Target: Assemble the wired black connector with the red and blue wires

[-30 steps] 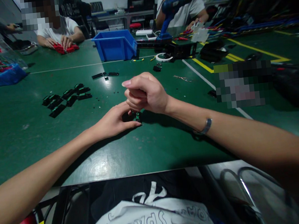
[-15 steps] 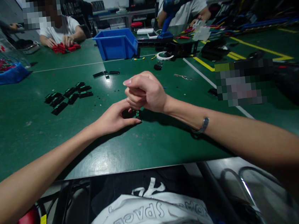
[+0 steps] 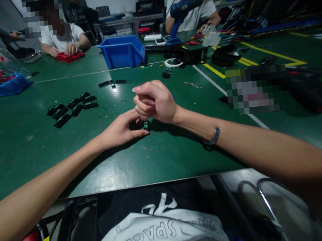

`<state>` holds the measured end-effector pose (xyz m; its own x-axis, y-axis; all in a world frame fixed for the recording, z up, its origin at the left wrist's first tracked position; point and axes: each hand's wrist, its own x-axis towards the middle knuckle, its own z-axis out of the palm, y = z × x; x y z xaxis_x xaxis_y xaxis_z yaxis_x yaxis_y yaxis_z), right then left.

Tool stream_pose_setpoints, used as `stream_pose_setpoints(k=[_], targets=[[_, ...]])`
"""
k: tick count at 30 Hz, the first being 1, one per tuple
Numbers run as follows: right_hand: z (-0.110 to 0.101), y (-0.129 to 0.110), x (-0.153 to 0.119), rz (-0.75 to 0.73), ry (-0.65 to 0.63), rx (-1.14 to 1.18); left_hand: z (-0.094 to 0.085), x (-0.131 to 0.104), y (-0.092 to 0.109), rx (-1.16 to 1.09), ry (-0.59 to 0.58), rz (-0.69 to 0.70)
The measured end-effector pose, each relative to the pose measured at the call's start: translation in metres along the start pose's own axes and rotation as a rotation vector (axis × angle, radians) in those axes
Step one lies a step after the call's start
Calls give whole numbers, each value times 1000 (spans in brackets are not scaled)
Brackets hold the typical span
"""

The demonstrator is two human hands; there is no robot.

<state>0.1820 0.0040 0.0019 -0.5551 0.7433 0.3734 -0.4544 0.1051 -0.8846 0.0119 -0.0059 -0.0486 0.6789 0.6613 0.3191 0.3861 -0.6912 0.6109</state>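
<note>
On the green table, my left hand [image 3: 121, 129] rests with thumb and fingers around a small black and green part [image 3: 146, 125], which is partly hidden. Just above it my right hand [image 3: 157, 101] is closed in a fist, thumb on top; whatever its fingers hold is hidden. To the left lie several black and green parts [image 3: 74, 102] in a loose group. Farther back are a few flat black pieces [image 3: 112, 83] and a small black part [image 3: 167, 73].
A blue bin [image 3: 122, 52] stands at the back, with a blue power drill [image 3: 175, 23] to its right. A blue tray [image 3: 7, 86] of small coloured pieces is at the left. Two people sit across the table, one touching red pieces [image 3: 70, 56].
The view has shifted slightly. Both hands keep nearly the same pose, and a little more of the green part shows between them.
</note>
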Motion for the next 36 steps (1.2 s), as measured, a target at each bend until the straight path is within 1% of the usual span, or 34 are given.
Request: stream_pose_setpoints(k=[13, 18, 24, 29, 36], targets=[[1, -2, -1, 51, 91, -47, 0, 1, 2, 7, 5, -3], [2, -3, -2, 36, 71, -43, 0, 1, 3, 10, 9, -2], [2, -2, -1, 78, 95, -47, 1, 0, 0, 23, 15, 4], [0, -1, 0, 88, 30, -10, 1, 0, -1, 24, 18, 13], [3, -2, 0, 62, 61, -65, 1, 0, 0, 25, 17, 9]])
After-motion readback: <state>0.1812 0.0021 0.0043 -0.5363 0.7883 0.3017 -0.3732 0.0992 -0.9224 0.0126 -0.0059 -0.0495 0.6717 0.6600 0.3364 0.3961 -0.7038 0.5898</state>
